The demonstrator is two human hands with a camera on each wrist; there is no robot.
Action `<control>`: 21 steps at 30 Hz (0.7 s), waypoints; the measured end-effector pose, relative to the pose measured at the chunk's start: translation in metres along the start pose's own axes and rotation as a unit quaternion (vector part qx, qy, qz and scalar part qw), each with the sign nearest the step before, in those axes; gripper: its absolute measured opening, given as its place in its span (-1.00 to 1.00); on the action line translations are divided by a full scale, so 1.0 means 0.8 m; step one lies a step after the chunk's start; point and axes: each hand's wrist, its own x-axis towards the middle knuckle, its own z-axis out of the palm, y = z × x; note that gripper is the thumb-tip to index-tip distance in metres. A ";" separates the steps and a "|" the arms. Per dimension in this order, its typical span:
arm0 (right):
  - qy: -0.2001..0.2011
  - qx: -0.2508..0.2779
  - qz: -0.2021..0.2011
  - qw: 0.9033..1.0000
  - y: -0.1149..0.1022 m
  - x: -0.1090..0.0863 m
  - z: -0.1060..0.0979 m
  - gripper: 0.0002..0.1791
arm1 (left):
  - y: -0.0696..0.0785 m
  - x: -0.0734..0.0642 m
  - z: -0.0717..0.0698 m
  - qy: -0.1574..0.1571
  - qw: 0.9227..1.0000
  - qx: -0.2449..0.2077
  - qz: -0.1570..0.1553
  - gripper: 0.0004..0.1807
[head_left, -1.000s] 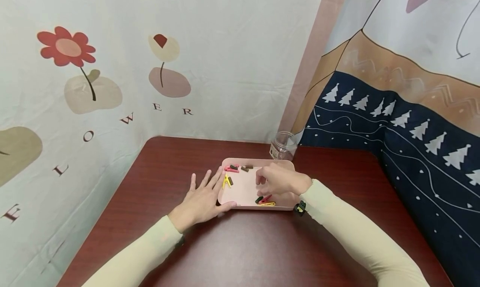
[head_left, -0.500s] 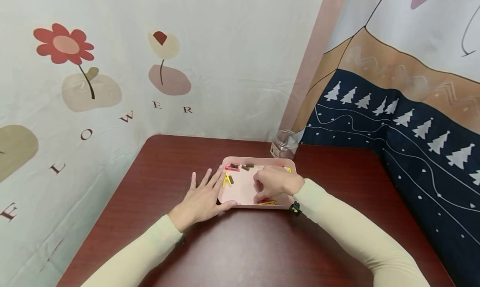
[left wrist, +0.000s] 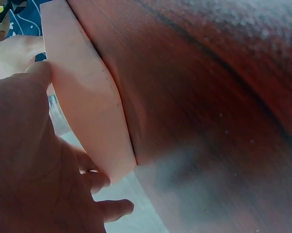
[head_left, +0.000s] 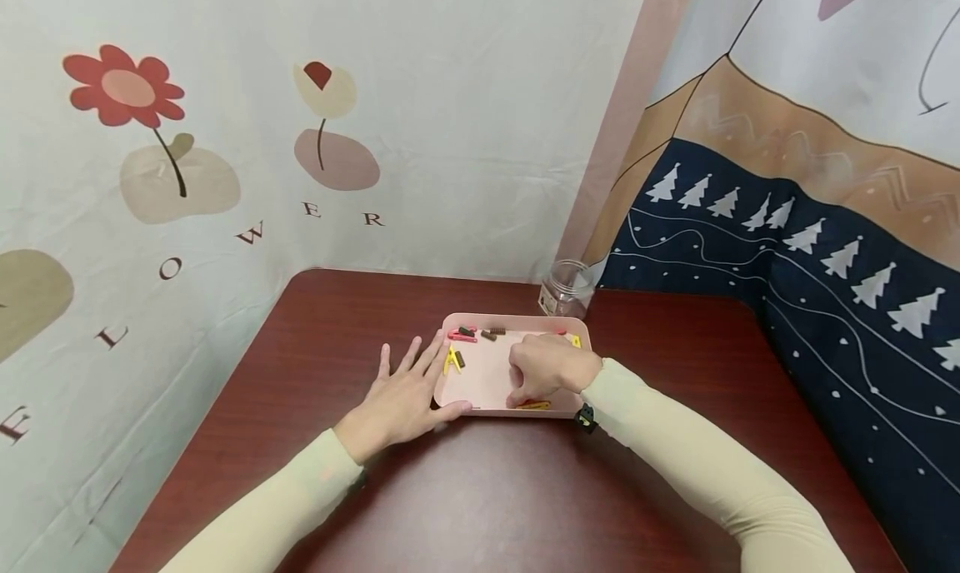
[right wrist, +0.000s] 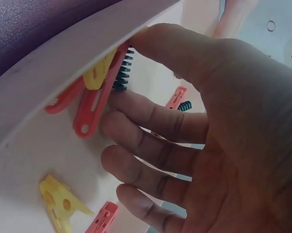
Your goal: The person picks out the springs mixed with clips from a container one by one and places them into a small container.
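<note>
A pink tray holds small red and yellow plastic clips and dark ridged pieces. My left hand rests at the tray's left side, fingers spread, its thumb along the front rim. Inside the tray, my right hand is lowered near the front edge. In the right wrist view its thumb and index finger pinch a dark green ridged piece at its ends. Right beside that lie a red clip and a yellow clip, against the tray wall. The head view hides the pinched piece behind the hand.
A clear jar stands behind the tray's back right corner. At the tray's left are a pink clip, a yellow clip and brown ridged pieces. Patterned cloth walls border the dark red table.
My right hand has moved down to the clips at the front of the tray, and its fingers have closed in on the dark green piece. The left hand stays in place.
</note>
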 end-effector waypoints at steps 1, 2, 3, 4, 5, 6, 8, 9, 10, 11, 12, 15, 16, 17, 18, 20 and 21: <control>0.002 0.002 -0.003 1.000 0.000 0.000 0.000 -0.64 | 0.000 0.000 0.000 0.000 1.000 0.000 0.000 0.29; 0.004 0.001 -0.006 1.000 0.000 -0.001 -0.001 -0.65 | 0.000 0.000 0.000 0.000 1.000 0.001 0.000 0.29; 0.008 0.001 -0.010 1.000 0.001 -0.001 -0.001 -0.65 | 0.000 0.000 -0.001 0.000 1.000 0.001 0.000 0.28; 0.010 0.001 -0.012 1.000 0.001 -0.002 -0.002 -0.66 | 0.000 0.000 -0.001 0.000 1.000 0.001 0.000 0.28; 0.013 0.001 -0.014 1.000 0.002 -0.002 -0.002 -0.67 | 0.000 0.000 -0.001 0.000 1.000 0.000 0.001 0.28; 0.016 0.001 -0.016 1.000 0.002 -0.003 -0.003 -0.67 | 0.000 0.000 0.000 0.000 1.000 -0.001 0.001 0.29; 0.024 0.001 -0.018 1.000 0.002 -0.004 -0.004 -0.67 | 0.000 0.000 0.000 0.001 1.000 -0.003 0.003 0.29; 0.028 0.004 -0.019 0.999 0.002 -0.005 -0.005 -0.67 | 0.000 0.000 0.000 0.002 1.000 -0.003 0.003 0.29; 0.031 0.005 -0.019 0.999 0.002 -0.005 -0.005 -0.67 | 0.000 0.000 0.000 0.003 1.000 -0.003 0.003 0.29; 0.034 0.007 -0.019 0.999 0.002 -0.006 -0.005 -0.66 | -0.001 0.000 0.001 0.003 1.000 -0.004 0.004 0.28; 0.037 0.007 -0.018 0.999 0.002 -0.006 -0.005 -0.65 | -0.001 0.000 0.001 0.004 1.000 -0.004 0.003 0.28; 0.047 0.013 -0.016 0.999 0.002 -0.007 -0.005 -0.66 | -0.001 0.000 0.002 0.005 1.000 -0.005 0.003 0.28; 0.049 0.016 -0.016 0.999 0.003 -0.007 -0.004 -0.67 | -0.001 0.000 0.002 0.005 1.000 -0.007 0.003 0.28; 0.051 0.020 -0.016 0.998 0.003 -0.007 -0.005 -0.69 | -0.001 -0.001 0.002 0.005 1.000 -0.008 0.002 0.28; 0.053 0.024 -0.016 0.998 0.004 -0.008 -0.006 -0.70 | -0.001 -0.001 0.002 0.005 1.000 -0.008 0.002 0.28; 0.059 0.033 -0.019 0.998 0.005 -0.009 -0.006 -0.73 | -0.001 -0.002 0.001 0.006 1.000 -0.007 0.002 0.28; 0.063 0.034 -0.021 0.997 0.006 -0.009 -0.007 -0.74 | 0.000 -0.002 0.001 0.007 1.000 -0.007 0.002 0.28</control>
